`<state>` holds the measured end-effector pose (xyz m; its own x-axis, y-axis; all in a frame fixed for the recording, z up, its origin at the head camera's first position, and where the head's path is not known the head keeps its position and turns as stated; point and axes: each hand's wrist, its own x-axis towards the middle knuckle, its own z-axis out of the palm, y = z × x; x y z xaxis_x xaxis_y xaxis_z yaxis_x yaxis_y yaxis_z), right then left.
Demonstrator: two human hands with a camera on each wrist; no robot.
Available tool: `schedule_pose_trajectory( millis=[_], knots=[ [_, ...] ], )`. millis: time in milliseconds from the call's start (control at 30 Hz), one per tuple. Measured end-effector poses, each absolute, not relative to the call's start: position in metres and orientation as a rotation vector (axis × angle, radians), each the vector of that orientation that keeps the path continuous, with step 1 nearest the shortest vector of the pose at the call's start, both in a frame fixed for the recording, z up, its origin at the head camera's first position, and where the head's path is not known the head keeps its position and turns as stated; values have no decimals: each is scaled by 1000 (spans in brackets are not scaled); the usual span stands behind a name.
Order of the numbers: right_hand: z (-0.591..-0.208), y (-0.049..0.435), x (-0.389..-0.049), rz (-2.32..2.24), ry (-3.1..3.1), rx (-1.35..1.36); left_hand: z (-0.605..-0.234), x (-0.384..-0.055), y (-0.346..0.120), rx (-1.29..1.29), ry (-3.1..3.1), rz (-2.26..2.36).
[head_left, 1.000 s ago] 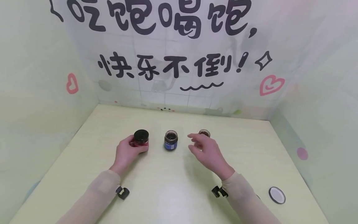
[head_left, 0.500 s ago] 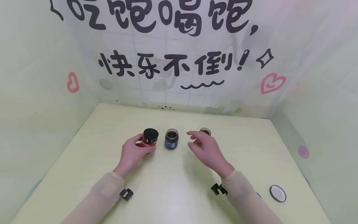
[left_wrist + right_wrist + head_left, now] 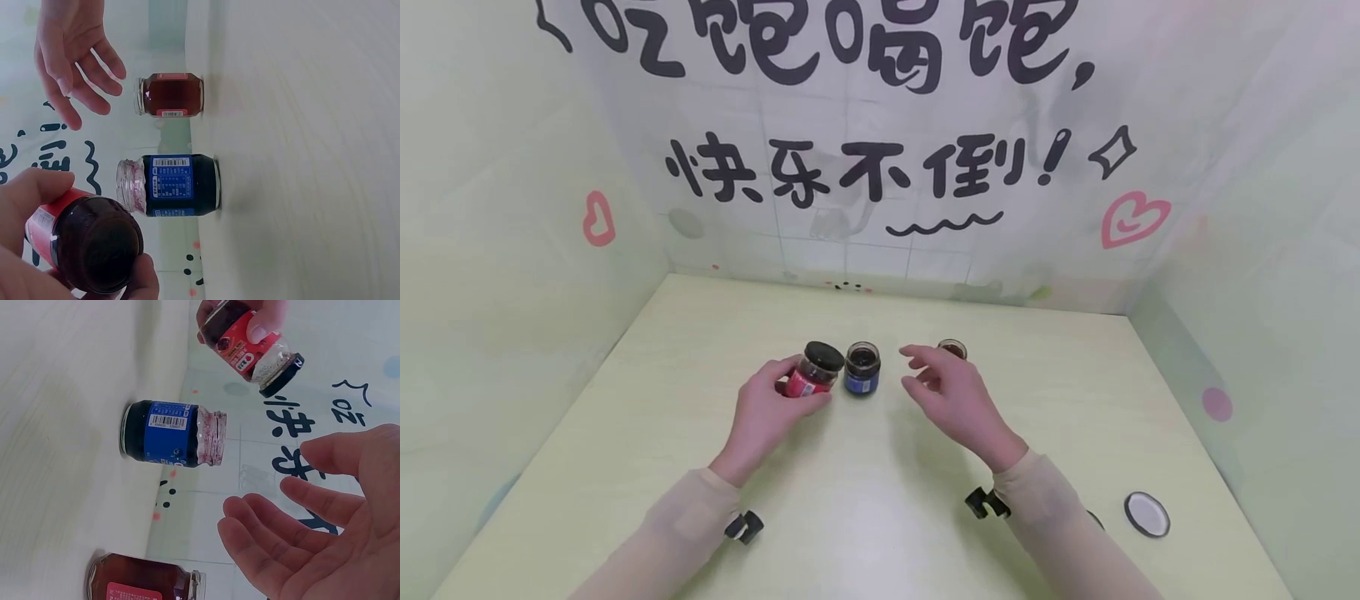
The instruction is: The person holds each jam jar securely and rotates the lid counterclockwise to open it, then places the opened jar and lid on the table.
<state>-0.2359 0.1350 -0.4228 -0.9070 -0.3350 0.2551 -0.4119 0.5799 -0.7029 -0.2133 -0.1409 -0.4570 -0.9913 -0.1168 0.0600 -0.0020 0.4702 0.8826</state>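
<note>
My left hand [image 3: 763,421] grips a red-labelled jam jar [image 3: 808,382] with its black lid on. The jar is lifted off the table and leans to the right, as the right wrist view shows. Beside it stands an uncapped jar with a blue label [image 3: 862,380], dark contents inside and smears on its bare glass neck [image 3: 212,437]. My right hand [image 3: 953,404] hovers with relaxed, spread fingers [image 3: 269,537] and holds nothing. Behind it another uncapped jar [image 3: 174,95], reddish-brown with a red label, stands upright, partly hidden by the hand in the head view.
A jar lid [image 3: 1147,514] lies with its pale inside up at the right of the table [image 3: 865,492]. A dark rim [image 3: 1096,519] peeks out beside my right sleeve. Printed wall sheets [image 3: 880,250] enclose the back and sides.
My left hand has carried the red-labelled jar rightward, close to the blue-labelled one, and tipped its lid end to the right. My right hand stays nearly still.
</note>
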Motion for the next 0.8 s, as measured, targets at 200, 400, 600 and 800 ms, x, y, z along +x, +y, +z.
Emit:
schedule_pose_trajectory(
  millis=[200,400,600,800],
  knots=[
    [-420,131,-234,1258,-2694,640,-449,-205,-129,30,-2599,-1574],
    [-416,128,-231,1318,-2663,670,-444,-196,-115,-32,-2567,-1633],
    [-413,131,-228,1378,-2675,637,-442,-193,-102,-94,-2564,-1637],
    [-411,130,-228,1436,-2709,617,-441,-190,-95,-96,-2592,-1590]
  ],
)
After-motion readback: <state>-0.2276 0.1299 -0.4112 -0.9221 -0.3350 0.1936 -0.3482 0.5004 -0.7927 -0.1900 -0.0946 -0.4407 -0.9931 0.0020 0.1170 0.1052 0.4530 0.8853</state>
